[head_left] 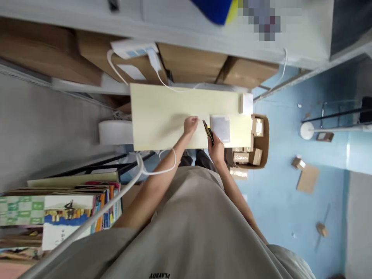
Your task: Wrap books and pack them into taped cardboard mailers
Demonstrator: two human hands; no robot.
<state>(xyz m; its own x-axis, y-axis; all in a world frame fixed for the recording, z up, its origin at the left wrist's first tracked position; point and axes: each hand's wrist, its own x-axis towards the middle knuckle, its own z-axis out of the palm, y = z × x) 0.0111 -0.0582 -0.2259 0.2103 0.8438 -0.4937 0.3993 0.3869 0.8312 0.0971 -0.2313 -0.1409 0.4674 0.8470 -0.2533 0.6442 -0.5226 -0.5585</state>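
Observation:
My right hand is wrapped round a black and yellow utility knife, its tip pointing up and to the left over the pale yellow tabletop. To the left of the knife, my left hand is above the table with its fingers curled together; whatever may be between them is too small to make out. Just right of the knife lies a flat grey rectangular item, apart from the left hand. A small white box stands at the table's far right corner.
An open carton of small taped boxes stands right of the table. Cardboard boxes and a white power strip line the back shelf. A white cable crosses near my left forearm. Books are stacked lower left.

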